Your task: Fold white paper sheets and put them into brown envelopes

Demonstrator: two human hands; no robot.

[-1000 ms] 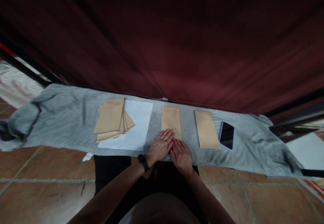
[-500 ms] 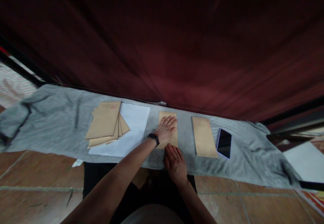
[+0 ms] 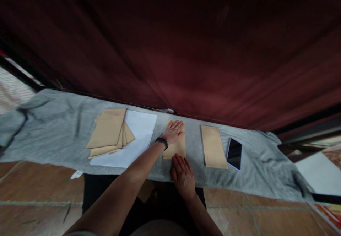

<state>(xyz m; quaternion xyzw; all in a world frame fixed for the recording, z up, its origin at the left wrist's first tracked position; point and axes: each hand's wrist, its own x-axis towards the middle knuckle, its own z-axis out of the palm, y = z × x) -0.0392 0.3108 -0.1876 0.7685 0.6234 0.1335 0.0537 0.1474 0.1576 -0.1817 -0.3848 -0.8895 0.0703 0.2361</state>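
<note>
A brown paper envelope point(image 3: 178, 148) lies upright in front of me on the grey cloth. My left hand point(image 3: 173, 132), with a dark band on its wrist, is pressed flat on the envelope's upper half, fingers stretched out. At the lower edge rests my right hand point(image 3: 183, 175), palm down with its fingers extended, the fingertips touching the envelope's bottom end. Part of the envelope is hidden under both hands. Another brown envelope point(image 3: 214, 147) lies to the right. On the left, several fanned brown envelopes point(image 3: 108, 129) partly cover white paper point(image 3: 142, 125).
A phone point(image 3: 234, 153) with a purple edge lies right of the second envelope. Grey cloth point(image 3: 64, 125) covers the long narrow surface. Behind it hangs a dark red curtain point(image 3: 181, 69). Below the front edge are floor tiles point(image 3: 39, 189); a white board point(image 3: 319, 172) stands at far right.
The view has shifted slightly, so everything sits a little lower and further left. Both hands keep nearly the same places on the envelope.
</note>
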